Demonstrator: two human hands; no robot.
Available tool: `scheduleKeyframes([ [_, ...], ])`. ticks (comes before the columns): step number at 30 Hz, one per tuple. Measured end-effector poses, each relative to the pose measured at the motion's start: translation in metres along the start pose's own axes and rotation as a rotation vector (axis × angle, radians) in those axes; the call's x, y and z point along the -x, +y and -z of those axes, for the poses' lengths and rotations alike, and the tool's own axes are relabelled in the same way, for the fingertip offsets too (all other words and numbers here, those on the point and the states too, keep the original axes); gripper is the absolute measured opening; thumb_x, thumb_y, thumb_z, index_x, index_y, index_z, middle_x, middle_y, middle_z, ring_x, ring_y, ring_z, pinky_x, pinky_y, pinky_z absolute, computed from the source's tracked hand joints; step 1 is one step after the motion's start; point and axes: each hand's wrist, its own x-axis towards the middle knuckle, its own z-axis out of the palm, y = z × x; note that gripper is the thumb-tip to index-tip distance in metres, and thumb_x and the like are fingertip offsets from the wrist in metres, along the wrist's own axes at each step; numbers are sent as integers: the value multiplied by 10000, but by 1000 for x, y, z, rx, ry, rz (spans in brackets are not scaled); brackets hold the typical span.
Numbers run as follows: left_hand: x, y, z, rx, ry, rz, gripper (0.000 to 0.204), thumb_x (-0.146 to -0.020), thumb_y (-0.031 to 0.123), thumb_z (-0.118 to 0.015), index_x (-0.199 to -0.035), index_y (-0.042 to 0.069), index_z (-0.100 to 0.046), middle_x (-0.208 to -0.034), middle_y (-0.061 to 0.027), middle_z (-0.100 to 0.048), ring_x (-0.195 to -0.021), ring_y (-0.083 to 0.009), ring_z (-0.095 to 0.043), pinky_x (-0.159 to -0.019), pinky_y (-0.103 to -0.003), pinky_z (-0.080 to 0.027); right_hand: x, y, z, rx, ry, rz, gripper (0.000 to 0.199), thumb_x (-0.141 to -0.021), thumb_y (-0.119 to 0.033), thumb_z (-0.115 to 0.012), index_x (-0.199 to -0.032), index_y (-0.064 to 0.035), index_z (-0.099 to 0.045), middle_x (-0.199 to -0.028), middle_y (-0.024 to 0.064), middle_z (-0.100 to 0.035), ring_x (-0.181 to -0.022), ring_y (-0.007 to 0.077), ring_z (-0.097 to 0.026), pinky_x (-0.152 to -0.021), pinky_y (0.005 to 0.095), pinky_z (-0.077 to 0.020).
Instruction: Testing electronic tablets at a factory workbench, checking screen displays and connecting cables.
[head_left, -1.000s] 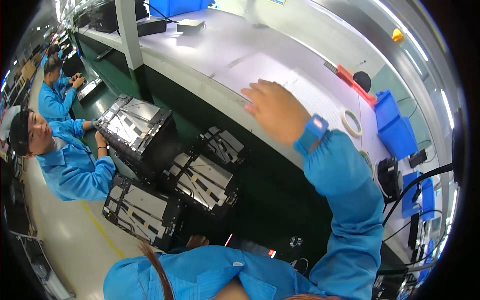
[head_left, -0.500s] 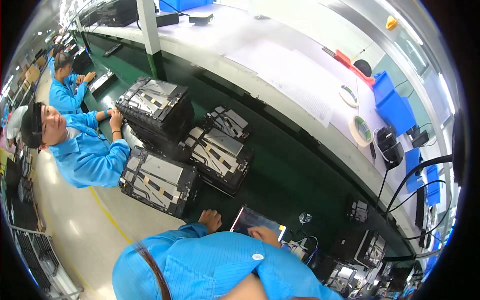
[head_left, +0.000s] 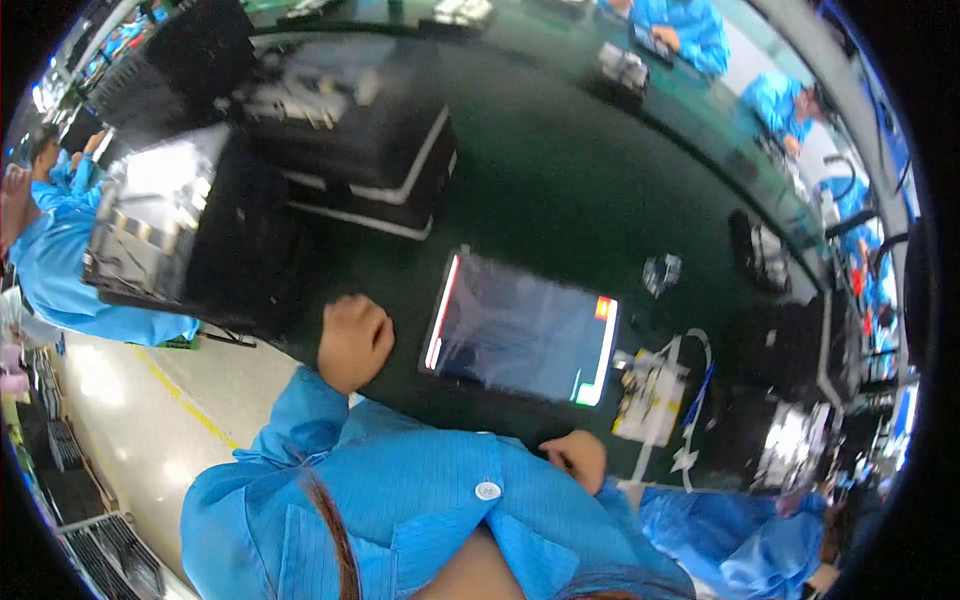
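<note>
A tablet [head_left: 525,325] lies face up on the dark green bench, its screen lit, with white strips along the sides and small red and green patches. Left of it my left hand [head_left: 357,343] rests on the bench, fingers curled in, no object showing in it. My right hand [head_left: 580,458] is by the bench's near edge, below the tablet and apart from it. Its fingers are bent and nothing shows in them. Beside the tablet's right edge sits a small pale board [head_left: 652,400] with white and blue cables.
Tall stacks of black device panels [head_left: 350,150] and more panels [head_left: 160,215] stand at the left. A crumpled clear piece [head_left: 662,274] lies right of the tablet. Blurred black units [head_left: 790,430] are at the right. Co-workers in blue [head_left: 690,35] sit across and at both sides.
The view has swung to the right, bringing the tablet to the middle. My right hand has left the tablet's screen and drawn back to the bench edge. My left hand stays on the bench.
</note>
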Motion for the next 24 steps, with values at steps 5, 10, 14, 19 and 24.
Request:
scheduleKeyframes([
  [5,-3,0,-6,134,90,-36,45,-760,58,-555,-744,17,-545,-765,-132,-546,-744,-305,-532,-675,-381,-399,-4,-14,-6,96,204,-68,133,-677,31,-585,-786,-32,-626,-614,107,-543,-519,243,-512,-475,323,-393],
  [10,-15,6,-8,390,-21,-30,194,-879,139,-475,-934,-5,-592,-860,-151,-571,-785,-290,-562,-704,-333,-441,1,-18,19,123,269,10,120,-686,34,-584,-792,-21,-572,-728,107,-609,-625,258,-559,-615,339,-446],
  [14,-43,12,-23,407,0,-131,233,-878,172,-468,-894,-12,-611,-832,-174,-595,-810,-343,-575,-708,-365,-447,-25,-16,38,411,313,106,108,-719,34,-552,-813,-20,-560,-888,114,-621,-822,284,-528,-751,370,-419],
  [19,-68,26,-18,589,-391,114,376,-899,345,-476,-1020,10,-597,-768,-57,-554,-626,-114,-507,-538,-248,-417,-26,-13,38,511,254,28,108,-737,-17,-556,-838,-35,-591,-957,90,-624,-935,273,-491,-825,366,-373],
  [24,-73,18,-31,710,-416,317,370,-889,384,-477,-984,53,-614,-687,3,-532,-591,-73,-461,-482,-212,-366,-30,-2,48,481,249,47,110,-758,-36,-548,-859,-43,-591,-986,98,-628,-947,253,-493,-852,352,-369],
])
